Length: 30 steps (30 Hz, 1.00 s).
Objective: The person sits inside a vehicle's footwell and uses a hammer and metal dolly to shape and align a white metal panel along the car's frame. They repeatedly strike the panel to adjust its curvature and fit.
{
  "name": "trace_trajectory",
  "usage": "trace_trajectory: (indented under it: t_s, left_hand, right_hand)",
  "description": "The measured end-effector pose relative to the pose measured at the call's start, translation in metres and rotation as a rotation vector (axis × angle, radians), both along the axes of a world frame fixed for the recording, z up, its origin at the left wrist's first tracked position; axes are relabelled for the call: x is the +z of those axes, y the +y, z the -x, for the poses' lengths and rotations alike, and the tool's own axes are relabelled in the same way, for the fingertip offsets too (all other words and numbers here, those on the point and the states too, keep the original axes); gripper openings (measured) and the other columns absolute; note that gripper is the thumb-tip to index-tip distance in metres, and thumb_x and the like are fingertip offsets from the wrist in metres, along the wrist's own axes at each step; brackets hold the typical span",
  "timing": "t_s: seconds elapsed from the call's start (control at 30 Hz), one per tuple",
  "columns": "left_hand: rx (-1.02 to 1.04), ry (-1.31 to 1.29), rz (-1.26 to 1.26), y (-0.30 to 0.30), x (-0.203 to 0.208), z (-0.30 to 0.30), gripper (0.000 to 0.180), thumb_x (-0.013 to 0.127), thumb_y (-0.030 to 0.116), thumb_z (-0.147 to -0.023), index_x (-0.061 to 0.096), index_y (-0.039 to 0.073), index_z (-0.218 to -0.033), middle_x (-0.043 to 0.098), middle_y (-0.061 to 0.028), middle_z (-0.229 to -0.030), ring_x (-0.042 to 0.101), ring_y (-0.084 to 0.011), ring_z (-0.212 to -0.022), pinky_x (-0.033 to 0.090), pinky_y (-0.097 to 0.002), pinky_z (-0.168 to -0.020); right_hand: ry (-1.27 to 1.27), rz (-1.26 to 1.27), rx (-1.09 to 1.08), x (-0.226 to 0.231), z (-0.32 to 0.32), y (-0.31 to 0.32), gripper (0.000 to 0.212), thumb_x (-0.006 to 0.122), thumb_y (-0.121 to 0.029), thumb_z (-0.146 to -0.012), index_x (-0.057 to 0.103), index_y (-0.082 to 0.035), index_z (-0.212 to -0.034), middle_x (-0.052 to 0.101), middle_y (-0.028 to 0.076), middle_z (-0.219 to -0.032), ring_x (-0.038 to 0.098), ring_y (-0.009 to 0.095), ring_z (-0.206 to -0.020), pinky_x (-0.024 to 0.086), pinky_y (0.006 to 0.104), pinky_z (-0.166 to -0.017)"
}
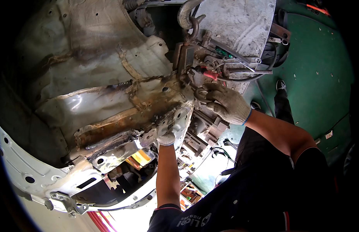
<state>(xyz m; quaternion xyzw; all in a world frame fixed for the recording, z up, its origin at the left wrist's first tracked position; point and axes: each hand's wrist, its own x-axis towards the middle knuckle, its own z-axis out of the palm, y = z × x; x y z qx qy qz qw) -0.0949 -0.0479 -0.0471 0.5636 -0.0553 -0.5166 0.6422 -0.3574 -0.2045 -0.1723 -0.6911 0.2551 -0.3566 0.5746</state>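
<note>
My left hand (166,139), in a pale knit glove, rests against the front edge of the bare car body panel (106,127); I cannot make out its fingers. Farther right, my gloved right hand (226,103) has its fingers curled round a rusty metal ring (201,94) beside the panel's right end. Just beyond that ring stands a steel pull clamp (185,58), gripping the panel's corner. A large hook (186,15) links to it from above. Brown scorching and rust mark the seam of the panel.
A metal bench plate (237,27) at the back right carries an adjustable wrench (214,61), a red-handled tool (206,72) and several bars. Rusty steel fixtures (206,129) stand right of the body. Another person's shoe (281,86) is on the green floor (318,77).
</note>
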Motion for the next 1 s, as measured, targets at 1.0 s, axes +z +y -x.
trace_trajectory:
  t_s: [1.0]
  left_hand:
    - [0.099,-0.029,0.102,0.011,-0.009,-0.005,0.072,0.054,0.060,-0.101,0.046,0.012,-0.153,0.053,-0.0181,-0.151,0.052,-0.0394,-0.138,0.057,-0.0516,-0.098]
  right_hand:
    - [0.108,0.036,0.105,0.020,0.009,-0.007,0.030,0.062,-0.029,-0.102,0.067,-0.007,-0.122,0.062,0.015,-0.141,0.065,0.037,-0.118,0.055,0.0463,-0.096]
